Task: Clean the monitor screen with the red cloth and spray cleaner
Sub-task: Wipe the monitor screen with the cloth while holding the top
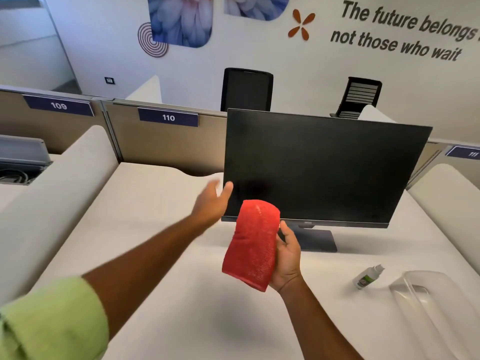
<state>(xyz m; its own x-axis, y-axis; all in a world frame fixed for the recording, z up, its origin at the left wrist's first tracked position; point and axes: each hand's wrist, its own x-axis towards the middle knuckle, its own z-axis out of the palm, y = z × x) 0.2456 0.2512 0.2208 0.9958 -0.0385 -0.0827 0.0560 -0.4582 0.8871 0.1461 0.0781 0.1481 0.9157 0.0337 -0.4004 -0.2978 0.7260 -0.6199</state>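
Observation:
A black monitor (pixel 324 167) stands on the white desk (pixel 161 255), its screen dark and tilted toward me. My right hand (pixel 287 258) holds a folded red cloth (pixel 253 244) upright in front of the screen's lower left corner. My left hand (pixel 211 203) is open with fingers spread, at the monitor's left edge; its thumb lies against the bezel. A small white spray bottle (pixel 367 276) with a green label lies on its side on the desk, to the right of my right hand.
A clear plastic tray (pixel 426 294) sits at the desk's right, beside the bottle. Beige partitions (pixel 166 146) labelled 109, 110 and 111 close off the back. Two black chairs (pixel 246 89) stand behind them. White side dividers flank the desk.

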